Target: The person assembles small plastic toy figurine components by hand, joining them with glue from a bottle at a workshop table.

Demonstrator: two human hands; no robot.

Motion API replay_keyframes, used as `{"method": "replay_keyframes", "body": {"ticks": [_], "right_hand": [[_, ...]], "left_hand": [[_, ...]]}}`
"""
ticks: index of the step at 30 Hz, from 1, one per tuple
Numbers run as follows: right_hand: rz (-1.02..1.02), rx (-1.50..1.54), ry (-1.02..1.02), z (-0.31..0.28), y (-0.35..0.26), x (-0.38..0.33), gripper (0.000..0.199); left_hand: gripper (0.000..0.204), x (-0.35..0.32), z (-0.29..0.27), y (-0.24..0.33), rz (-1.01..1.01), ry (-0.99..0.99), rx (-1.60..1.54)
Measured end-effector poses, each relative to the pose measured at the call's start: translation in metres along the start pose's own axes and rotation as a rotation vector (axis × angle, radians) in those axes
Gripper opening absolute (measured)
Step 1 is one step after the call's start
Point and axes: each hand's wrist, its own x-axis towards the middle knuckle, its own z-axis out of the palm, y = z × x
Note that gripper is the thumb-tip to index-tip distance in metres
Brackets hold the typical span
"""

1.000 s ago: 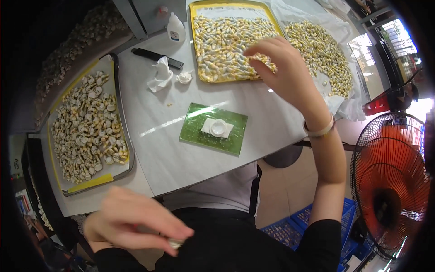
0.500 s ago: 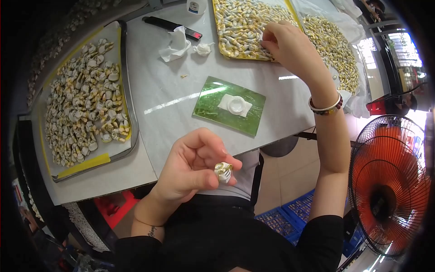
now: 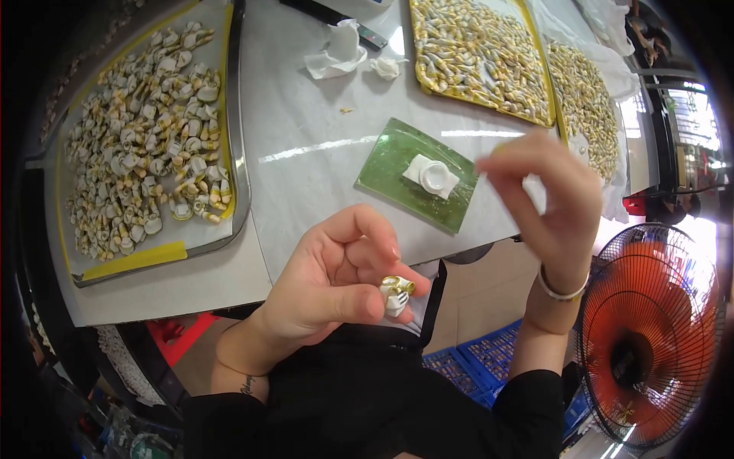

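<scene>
My left hand (image 3: 325, 279) pinches a small white-and-gold molded piece (image 3: 397, 297) between thumb and fingers, in front of my body. To the right, my right hand (image 3: 554, 195) is raised with thumb and forefinger together. Motion blurs it; a yellowish tint shows at its fingertips, but I cannot make out what they hold. Between and beyond the hands lies a green board (image 3: 382, 170). On it a small round white dish (image 3: 438, 177) sits on a folded white tissue (image 3: 415, 164). At the far right, a yellow-edged tray (image 3: 483, 111) carries many small white-and-gold slender pieces.
A large tray (image 3: 239, 164) heaped with white-and-gold pieces covers the table's left. Crumpled tissues (image 3: 338, 55) and a long black tool (image 3: 325, 15) lie at the back. Another pile of slender pieces (image 3: 585, 107) is at far right. An orange fan (image 3: 650, 321) and blue crates (image 3: 493, 353) stand below right.
My right hand has left the far tray of slender pieces and come back toward me, right of the green board. My left hand still holds its piece, now turned slightly. The view has shifted.
</scene>
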Motion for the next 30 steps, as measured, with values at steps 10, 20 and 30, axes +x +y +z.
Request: {"method": "replay_keyframes", "body": {"ticks": [10, 20, 30], "right_hand": [[-0.158, -0.292, -0.071, 0.020, 0.007, -0.019, 0.019], [-0.162, -0.243, -0.031, 0.027, 0.005, -0.019, 0.031], [-0.244, 0.218, 0.147, 0.024, -0.034, -0.016, 0.010]], "left_hand": [[0.034, 0.005, 0.000, -0.002, -0.065, 0.004, -0.060], [0.043, 0.005, 0.009, -0.003, -0.096, 0.129, 0.019], [0.021, 0.006, 0.006, -0.011, -0.209, -0.019, -0.190]]}}
